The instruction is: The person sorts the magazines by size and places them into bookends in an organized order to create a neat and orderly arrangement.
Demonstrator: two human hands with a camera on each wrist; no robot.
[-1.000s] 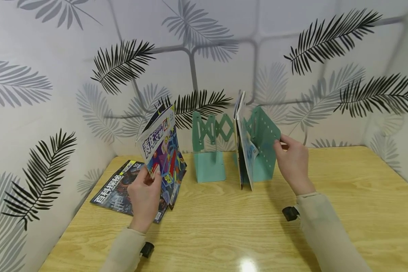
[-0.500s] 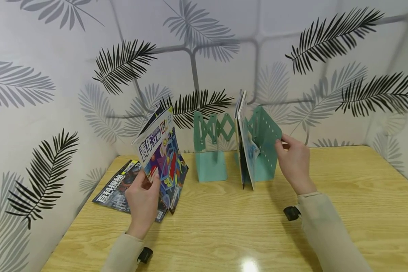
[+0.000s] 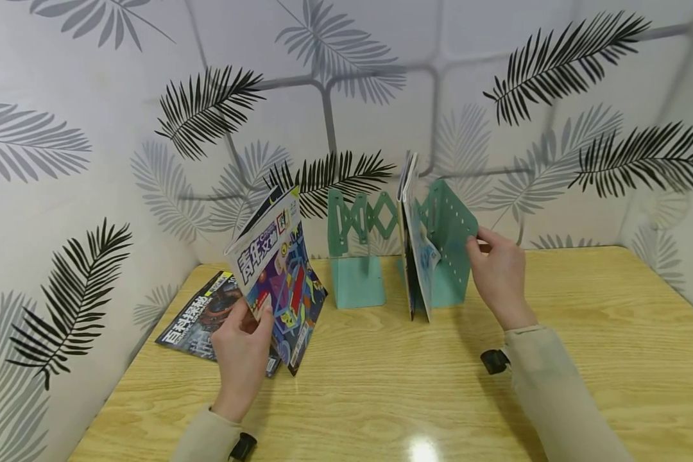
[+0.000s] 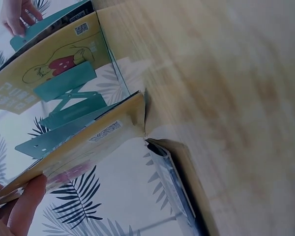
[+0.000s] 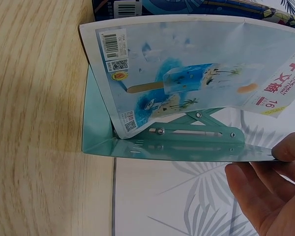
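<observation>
My left hand (image 3: 241, 359) pinches a colourful magazine (image 3: 291, 282) by its near side, thumb on the cover. It stands tilted at the left of the table, with a second dark edge showing behind its top. In the left wrist view its yellow back cover (image 4: 103, 137) shows. Under and behind it a dark magazine (image 3: 199, 327) lies flat. My right hand (image 3: 501, 279) pinches the outer edge of the right plate of a green expandable bookend (image 3: 453, 237). Several magazines (image 3: 418, 263) lean upright inside the bookend near that plate; a pale blue cover (image 5: 187, 83) faces it.
The bookend's left plate (image 3: 358, 282) stands apart from the upright magazines, with a lattice (image 3: 381, 215) joining the two sides. A leaf-patterned backdrop (image 3: 369, 122) rises behind the wooden table (image 3: 375, 385).
My left hand has drawn the magazine slightly lower and nearer, and its bottom edge has swung to the right. My right hand has stayed at the bookend plate.
</observation>
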